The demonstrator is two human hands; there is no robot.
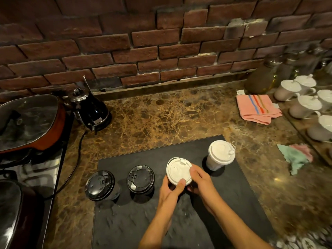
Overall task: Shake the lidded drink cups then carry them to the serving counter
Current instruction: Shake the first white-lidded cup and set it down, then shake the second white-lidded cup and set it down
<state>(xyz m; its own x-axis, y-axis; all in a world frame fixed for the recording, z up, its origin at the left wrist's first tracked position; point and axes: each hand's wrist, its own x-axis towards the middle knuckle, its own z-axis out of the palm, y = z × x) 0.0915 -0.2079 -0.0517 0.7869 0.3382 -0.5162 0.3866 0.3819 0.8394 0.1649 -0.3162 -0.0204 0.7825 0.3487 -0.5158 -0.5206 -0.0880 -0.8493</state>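
Gripping from both sides, the white-lidded cup [179, 171] is held by the left hand [169, 188] and right hand [199, 178], thumbs curled onto its lid. Shaking seems about to begin; a firm hold on the lid is called for. Beyond the right hand another white cup [221, 154] stands; left of the left hand, two black-lidded cups [140, 179] wait on the black mat [233, 203].

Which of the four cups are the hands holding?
The nearer white-lidded cup, third from the left; both hands grip it. The other white-lidded cup and both black-lidded cups stand untouched.
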